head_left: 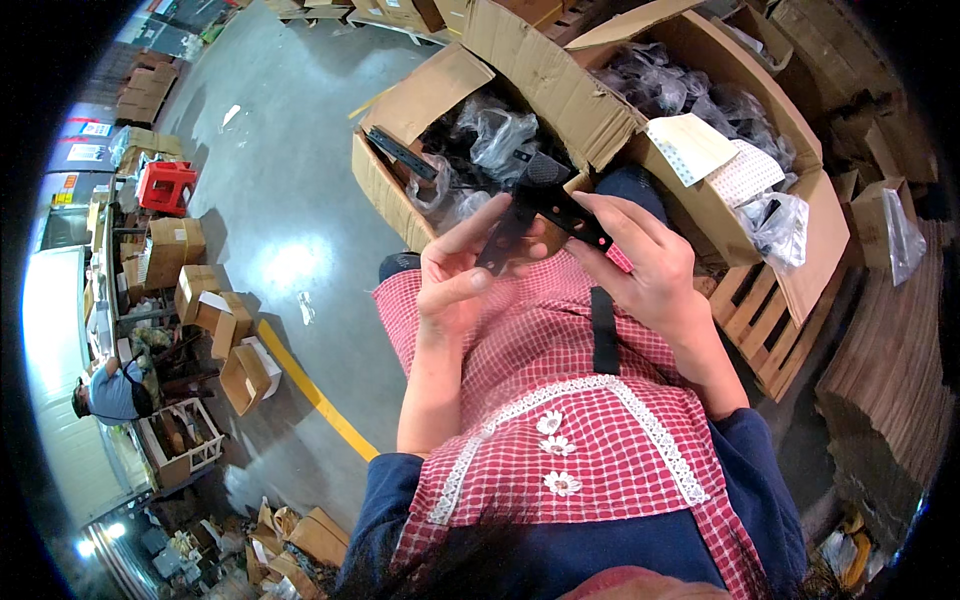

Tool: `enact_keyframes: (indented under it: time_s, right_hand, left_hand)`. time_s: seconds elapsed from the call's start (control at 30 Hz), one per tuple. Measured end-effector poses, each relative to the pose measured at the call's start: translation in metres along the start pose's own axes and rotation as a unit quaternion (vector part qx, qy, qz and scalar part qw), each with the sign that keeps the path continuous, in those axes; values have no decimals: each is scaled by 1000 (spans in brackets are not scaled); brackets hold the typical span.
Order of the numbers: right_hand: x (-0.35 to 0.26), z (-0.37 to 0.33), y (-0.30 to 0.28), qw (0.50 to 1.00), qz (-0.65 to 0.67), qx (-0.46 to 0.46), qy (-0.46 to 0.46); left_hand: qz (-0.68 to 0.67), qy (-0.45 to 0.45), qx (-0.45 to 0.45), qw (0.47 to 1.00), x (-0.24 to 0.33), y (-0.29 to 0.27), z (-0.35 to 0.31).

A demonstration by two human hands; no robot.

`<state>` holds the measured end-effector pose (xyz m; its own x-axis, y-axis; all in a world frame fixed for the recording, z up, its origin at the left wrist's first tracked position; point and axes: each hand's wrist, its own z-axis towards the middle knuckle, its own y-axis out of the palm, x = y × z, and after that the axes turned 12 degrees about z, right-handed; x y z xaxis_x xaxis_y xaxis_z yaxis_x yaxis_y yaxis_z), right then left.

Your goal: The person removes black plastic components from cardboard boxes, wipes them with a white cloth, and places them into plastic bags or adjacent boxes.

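Observation:
In front of my lap, my left hand (452, 268) grips a dark flat bracket (506, 236) with holes in it, thumb and fingers on its edges. My right hand (648, 255) is closed on a black strip-like bracket (568, 214), also with holes. The two dark pieces meet at the top in an upside-down V; whether they are joined or one part, I cannot tell. Just beyond them an open cardboard box (384, 205) holds clear plastic bags (495, 138) and dark parts. A long dark bar (402, 153) leans on its left side.
At the right, a second open carton (818, 218) holds bagged parts, with paper sheets (690, 147) on its edge, above a wooden pallet (765, 325). Stacked flat cardboard (885, 375) stands far right. Left are a red stool (165, 187), a yellow floor line (318, 395) and another person (112, 390).

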<state>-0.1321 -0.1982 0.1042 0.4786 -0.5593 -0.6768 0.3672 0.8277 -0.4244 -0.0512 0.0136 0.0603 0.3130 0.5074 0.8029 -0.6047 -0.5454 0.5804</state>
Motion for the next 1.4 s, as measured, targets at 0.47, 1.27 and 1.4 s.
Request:
enact_keyframes:
  time_s: [0.47,1.27,1.4]
  right_hand:
    - [5,-3,2,999,-40,10,-7]
    - [20,-17,3,988,88,38,120]
    - [38,-26,2,960,237,66,135]
  left_hand:
    - [-17,-5,-10,1000,-2,6,2]
    - [13,-11,13,1000,-14,11,6]
    - [50,-16,67,996,-32,10,4]
